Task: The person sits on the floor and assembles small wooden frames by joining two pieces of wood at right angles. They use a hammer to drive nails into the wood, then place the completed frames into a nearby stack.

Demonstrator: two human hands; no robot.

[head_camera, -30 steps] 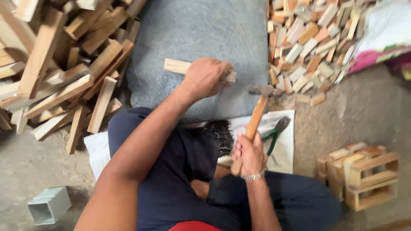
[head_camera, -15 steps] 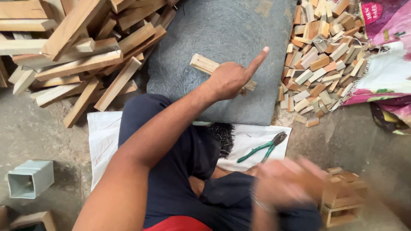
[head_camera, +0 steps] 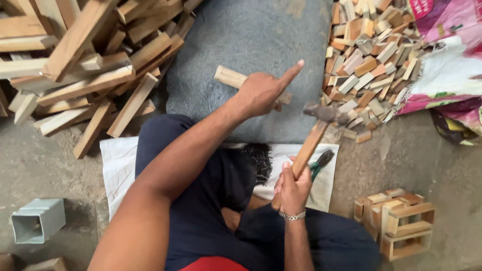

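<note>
left hand pins wood strip, finger out; right hand fisted on hammer. off-aim swing could hit fingers imo.

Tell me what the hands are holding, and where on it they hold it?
The right hand holds a hammer by the lower end of its wooden handle. The left hand pins a wooden stick to the grey slab, near the stick's right end.

Both arms are bare to the shoulder, with no sleeves showing. A silver link bracelet circles the wrist just below the right hand. The left hand wears nothing. Dark navy trousers cover the legs; a red garment shows at the waist.
</note>
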